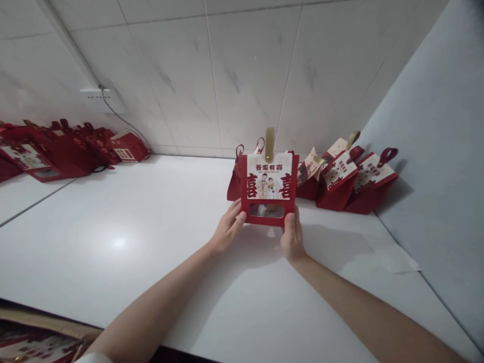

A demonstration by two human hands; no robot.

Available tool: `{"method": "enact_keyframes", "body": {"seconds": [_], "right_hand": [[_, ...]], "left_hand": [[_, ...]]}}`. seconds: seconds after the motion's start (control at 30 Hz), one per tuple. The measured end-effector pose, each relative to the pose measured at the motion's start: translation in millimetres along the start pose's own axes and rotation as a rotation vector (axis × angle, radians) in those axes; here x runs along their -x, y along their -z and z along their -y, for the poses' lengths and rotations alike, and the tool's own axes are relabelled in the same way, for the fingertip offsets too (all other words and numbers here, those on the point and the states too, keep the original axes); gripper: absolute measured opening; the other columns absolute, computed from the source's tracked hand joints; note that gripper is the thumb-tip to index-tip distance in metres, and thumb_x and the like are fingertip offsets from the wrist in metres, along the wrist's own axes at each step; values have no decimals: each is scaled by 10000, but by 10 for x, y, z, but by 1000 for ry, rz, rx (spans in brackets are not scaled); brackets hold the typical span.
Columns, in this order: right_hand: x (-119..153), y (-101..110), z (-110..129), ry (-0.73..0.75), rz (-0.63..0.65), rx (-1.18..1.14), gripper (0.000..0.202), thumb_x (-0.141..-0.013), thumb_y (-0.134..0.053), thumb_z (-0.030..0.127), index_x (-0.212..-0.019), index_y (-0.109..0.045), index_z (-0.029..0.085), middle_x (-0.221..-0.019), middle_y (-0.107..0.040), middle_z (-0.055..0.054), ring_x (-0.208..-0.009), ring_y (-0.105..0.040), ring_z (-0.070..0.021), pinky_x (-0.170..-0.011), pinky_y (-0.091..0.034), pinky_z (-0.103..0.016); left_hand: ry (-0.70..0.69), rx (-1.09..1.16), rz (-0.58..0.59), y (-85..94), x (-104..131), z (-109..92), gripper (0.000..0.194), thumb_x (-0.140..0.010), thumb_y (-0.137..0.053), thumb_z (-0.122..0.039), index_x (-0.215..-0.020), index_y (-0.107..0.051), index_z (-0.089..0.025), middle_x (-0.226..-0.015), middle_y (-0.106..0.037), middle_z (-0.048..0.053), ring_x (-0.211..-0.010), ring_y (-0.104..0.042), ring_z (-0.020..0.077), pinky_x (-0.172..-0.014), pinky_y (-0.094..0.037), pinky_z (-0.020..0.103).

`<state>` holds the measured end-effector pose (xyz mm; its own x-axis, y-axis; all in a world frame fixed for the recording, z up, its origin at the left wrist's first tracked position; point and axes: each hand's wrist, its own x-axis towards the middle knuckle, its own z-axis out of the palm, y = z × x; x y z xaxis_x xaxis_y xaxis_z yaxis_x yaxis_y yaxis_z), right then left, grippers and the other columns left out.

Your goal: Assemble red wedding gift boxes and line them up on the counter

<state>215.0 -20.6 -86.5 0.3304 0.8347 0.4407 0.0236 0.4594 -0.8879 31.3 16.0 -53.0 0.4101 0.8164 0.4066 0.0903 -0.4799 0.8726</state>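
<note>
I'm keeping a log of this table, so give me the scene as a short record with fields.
Left hand: holding the red box by its lower left side
Right hand: holding its lower right side
Box front: printed couple, clear window below
Strap: gold-coloured, at top
Right: similar boxes, standing
Far left: clustered red boxes
Wall: tiled, with socket panel

The central red box [269, 190] reads "吾家有喜" above two large "喜" characters.

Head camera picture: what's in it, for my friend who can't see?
The left hand and right hand hold a red box with a gold strap over a white table. More red boxes sit behind and at far left.
</note>
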Motion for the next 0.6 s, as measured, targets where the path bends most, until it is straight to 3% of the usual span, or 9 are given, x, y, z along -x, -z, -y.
{"method": "enact_keyframes", "body": {"seconds": [0.1,0.17,0.27,0.33,0.43,0.6], "right_hand": [[-13,3,-36,-78,-55,-86,489,-980,-373,556,-1345,-519,265,-1388,-564,-78,-1325,-495,-245,-1135,-369,-448],[-33,-3,-65,-211,-31,-197,528,-962,-378,605,-1293,-570,241,-1360,-603,-80,-1301,-530,-259,-1114,-402,-463],[-86,-20,-57,-489,157,-413,589,-944,-347,662,-1271,-588,236,-1297,-661,-78,-1199,-621,-279,-999,-510,-502],[-126,-27,-7,-608,314,-528,582,-958,-321,648,-1302,-572,251,-1307,-659,-64,-1184,-636,-269,-956,-544,-498],[-168,-22,72,-641,424,-591,537,-984,-309,597,-1328,-566,274,-1367,-618,-35,-1238,-604,-242,-982,-541,-468],[-182,0,52,-714,383,-595,521,-982,-323,579,-1266,-616,256,-1282,-677,-48,-1180,-646,-261,-960,-557,-492]], "left_hand": [[10,34,82,-2,9,-23,475,-982,-434,-448,-1433,-487,-308,-1431,-462,101,-1329,-426,297,-1015,-483,415],[-45,-20,78,11,22,-41,531,-954,-474,-488,-1455,-461,-313,-1318,-475,120,-1237,-466,297,-972,-495,421],[-187,-175,36,30,53,-78,730,-865,-594,-539,-1516,-351,-315,-1210,-459,109,-1129,-476,293,-1012,-440,475],[-243,-274,4,27,79,-102,790,-831,-653,-490,-1527,-322,-315,-1204,-445,107,-1109,-477,292,-1006,-437,474],[-301,-381,-37,0,110,-123,714,-855,-644,-358,-1506,-351,-333,-1165,-453,100,-1050,-520,260,-898,-508,406],[-452,-506,-113,-56,123,-155,602,-905,-606,-219,-1448,-427,-409,-1176,-464,84,-1000,-572,203,-823,-572,345]]}}
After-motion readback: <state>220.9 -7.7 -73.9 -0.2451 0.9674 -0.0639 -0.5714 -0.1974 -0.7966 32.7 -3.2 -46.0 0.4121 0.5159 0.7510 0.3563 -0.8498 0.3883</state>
